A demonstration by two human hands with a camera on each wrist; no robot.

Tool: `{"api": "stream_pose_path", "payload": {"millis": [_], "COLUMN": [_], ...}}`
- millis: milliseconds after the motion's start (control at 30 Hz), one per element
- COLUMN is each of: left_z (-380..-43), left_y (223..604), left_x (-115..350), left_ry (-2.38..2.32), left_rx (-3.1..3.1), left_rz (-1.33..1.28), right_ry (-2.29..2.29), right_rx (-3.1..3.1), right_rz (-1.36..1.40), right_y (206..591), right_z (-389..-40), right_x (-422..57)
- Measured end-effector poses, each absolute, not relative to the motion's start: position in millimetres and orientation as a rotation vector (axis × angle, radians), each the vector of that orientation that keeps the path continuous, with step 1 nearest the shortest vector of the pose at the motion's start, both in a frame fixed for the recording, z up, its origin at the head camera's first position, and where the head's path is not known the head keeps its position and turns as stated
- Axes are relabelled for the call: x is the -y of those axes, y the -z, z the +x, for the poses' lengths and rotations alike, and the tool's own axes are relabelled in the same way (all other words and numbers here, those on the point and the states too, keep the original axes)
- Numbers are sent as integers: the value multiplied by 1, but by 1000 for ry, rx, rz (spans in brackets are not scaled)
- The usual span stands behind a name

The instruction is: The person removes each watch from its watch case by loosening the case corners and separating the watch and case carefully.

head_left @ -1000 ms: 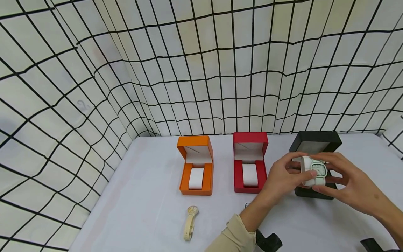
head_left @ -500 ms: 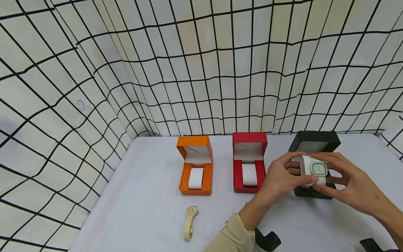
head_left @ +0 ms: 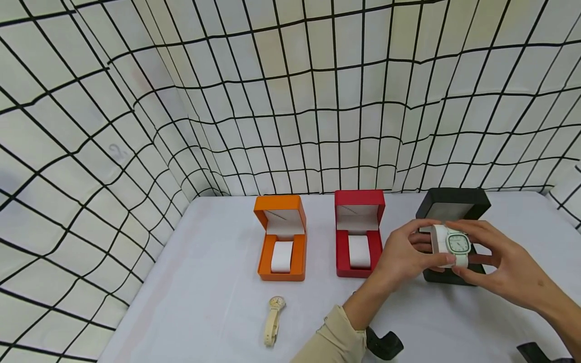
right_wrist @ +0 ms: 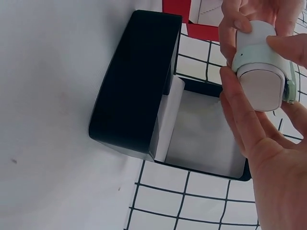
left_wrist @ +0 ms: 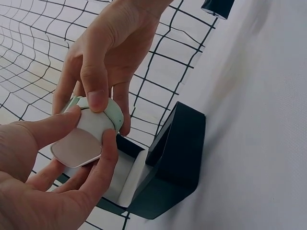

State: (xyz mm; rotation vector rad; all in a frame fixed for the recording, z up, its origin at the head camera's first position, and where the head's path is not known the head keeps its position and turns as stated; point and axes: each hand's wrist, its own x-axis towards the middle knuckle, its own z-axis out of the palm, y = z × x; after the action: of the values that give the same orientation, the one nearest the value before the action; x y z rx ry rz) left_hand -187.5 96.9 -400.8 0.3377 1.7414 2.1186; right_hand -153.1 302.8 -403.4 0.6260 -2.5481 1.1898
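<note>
In the head view a pale green and white wristwatch (head_left: 458, 244) sits round a white watch cushion (head_left: 439, 243), held up in front of the open black watch box (head_left: 454, 201). My left hand (head_left: 401, 254) grips the cushion's left end, thumb in front and fingers behind. From the other side my right hand (head_left: 506, 259) pinches the watch, thumb low at the strap. The left wrist view shows the right thumb pressing the strap (left_wrist: 114, 114) and the cushion's flat end (left_wrist: 76, 147) within my left fingers. In the right wrist view the box's pale inside (right_wrist: 204, 132) holds no cushion.
An open orange box (head_left: 283, 277) and an open red box (head_left: 360, 273) stand left of the black one, each with a white cushion inside. A cream wristwatch (head_left: 273, 322) lies on the white table (head_left: 204, 282). Black wire mesh (head_left: 295, 116) rises behind and at the left.
My left thumb has slid down off the watch face to the lower strap. The watch face now shows more fully. Both hands have otherwise stayed almost in place.
</note>
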Motion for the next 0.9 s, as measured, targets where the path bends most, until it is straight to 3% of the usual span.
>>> {"api": "stream_pose_path", "payload": {"millis": [900], "left_z": [-188], "left_y": [402], "left_x": [-95], "left_ry": [-2061], "left_rx": [-1862], "left_rz": [398], "right_ry": [-1158], "right_rx": [2548], "right_rz": [572], "right_y": [407], "right_z": [-153], "right_x": [-303]}}
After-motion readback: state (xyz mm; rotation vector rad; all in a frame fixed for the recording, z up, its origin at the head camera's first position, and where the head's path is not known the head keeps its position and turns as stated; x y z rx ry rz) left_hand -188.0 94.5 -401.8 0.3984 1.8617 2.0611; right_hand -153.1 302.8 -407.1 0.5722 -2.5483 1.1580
